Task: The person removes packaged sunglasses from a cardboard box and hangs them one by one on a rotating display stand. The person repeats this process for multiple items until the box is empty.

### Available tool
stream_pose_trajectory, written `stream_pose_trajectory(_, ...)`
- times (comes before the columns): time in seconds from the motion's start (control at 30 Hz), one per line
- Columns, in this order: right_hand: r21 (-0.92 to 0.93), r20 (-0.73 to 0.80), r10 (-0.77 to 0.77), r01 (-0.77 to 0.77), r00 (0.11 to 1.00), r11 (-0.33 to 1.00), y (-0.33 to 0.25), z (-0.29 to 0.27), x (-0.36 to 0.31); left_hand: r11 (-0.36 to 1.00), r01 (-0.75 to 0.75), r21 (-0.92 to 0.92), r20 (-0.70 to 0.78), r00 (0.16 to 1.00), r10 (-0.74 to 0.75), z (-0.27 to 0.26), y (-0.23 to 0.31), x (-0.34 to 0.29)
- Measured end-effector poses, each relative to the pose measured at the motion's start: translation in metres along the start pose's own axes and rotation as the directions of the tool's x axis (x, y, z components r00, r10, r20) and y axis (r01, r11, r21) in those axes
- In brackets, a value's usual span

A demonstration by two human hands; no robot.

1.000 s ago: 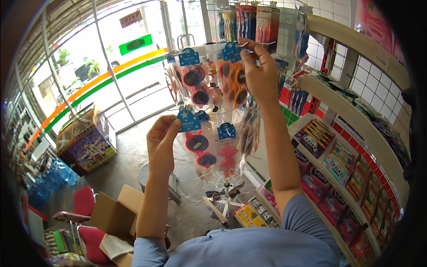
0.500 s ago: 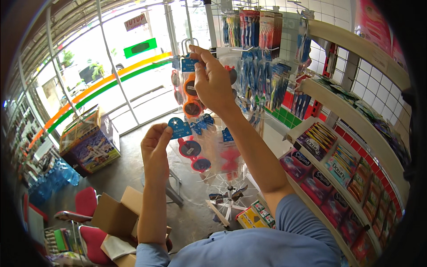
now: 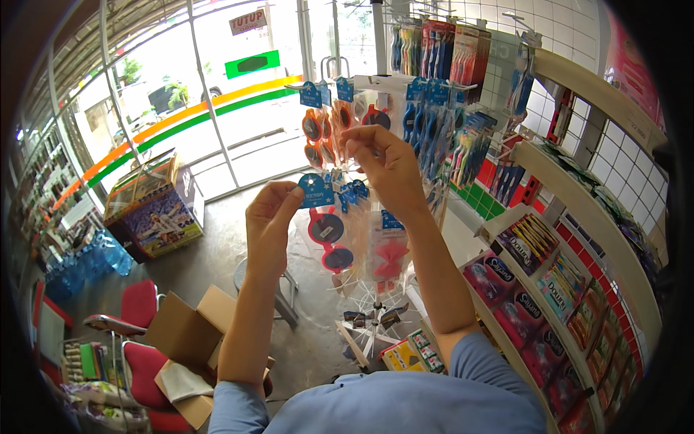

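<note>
My left hand (image 3: 269,220) pinches the blue header card (image 3: 316,192) of a hanging pack. Below the card hang round red sunglasses (image 3: 330,229) with dark lenses in clear plastic. In front of the rack is my right hand (image 3: 390,163), its thumb and index fingertips close together; whether anything is between them I cannot make out. Orange sunglasses (image 3: 312,127) on blue cards hang from a hook just left of it. A pack with a pink-red bow-shaped item (image 3: 391,254) hangs below my right hand.
Toothbrush packs (image 3: 438,49) hang at the back. White shelves with pink packs (image 3: 520,307) and sachets line the right. An opened cardboard box (image 3: 183,336), red chairs (image 3: 139,307) and a grey stool (image 3: 285,300) stand lower left. Beyond the boxed goods (image 3: 155,213) is a glass front.
My right hand has come down and right, away from the orange sunglasses' card. My left hand has shifted slightly up and right with the red sunglasses. The view has turned a little left.
</note>
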State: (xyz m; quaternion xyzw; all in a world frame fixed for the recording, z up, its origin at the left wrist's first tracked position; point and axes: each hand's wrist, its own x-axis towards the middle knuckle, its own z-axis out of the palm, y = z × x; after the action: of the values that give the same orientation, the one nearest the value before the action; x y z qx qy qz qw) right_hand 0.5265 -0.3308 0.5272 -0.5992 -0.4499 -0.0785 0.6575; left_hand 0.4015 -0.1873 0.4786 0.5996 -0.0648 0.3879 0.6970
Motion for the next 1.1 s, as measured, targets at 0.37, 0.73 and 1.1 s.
stream_pose_trajectory(0.37, 0.039, -0.179, -0.2, 0.21, 0.963, 0.977, -0.02, -0.016, 0.016, 0.992, -0.123, 0.024, 0.179, 0.977, 0.117, 0.06, 0.019, 0.061)
stream_pose_trajectory(0.73, -0.148, -0.143, -0.239, 0.218, 0.96, 0.965, -0.038, -0.036, 0.06, 0.997, -0.068, -0.046, 0.089, 0.993, 0.072, 0.088, 0.017, 0.104)
stream_pose_trajectory(1.1, -0.182, -0.175, -0.195, 0.163, 0.965, 0.97, -0.035, -0.035, 0.07, 0.968, 0.0, -0.251, 0.144, 0.989, 0.038, 0.094, 0.012, 0.112)
